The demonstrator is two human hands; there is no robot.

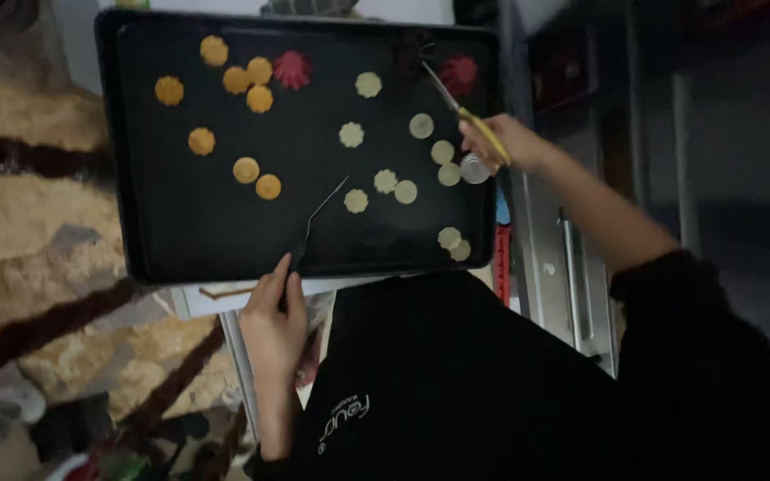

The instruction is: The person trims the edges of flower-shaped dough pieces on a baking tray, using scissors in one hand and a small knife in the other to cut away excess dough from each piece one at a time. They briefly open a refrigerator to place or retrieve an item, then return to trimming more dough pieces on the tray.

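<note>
Black tray [135, 178] was partly filled with scalloped discs [385, 181]; left hand [274, 321] gripped a thin spatula [318, 218], right hand [501, 142] gripped a yellow-handled tool [470, 116].

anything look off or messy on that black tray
Nothing spilled or broken. The discs lie scattered unevenly on the black tray, and two pale discs at its near edge overlap while most others lie apart.

Thin dark tweezers [314, 223] and yellow-handled tool [467, 113], angled over tray [180, 240]
</note>
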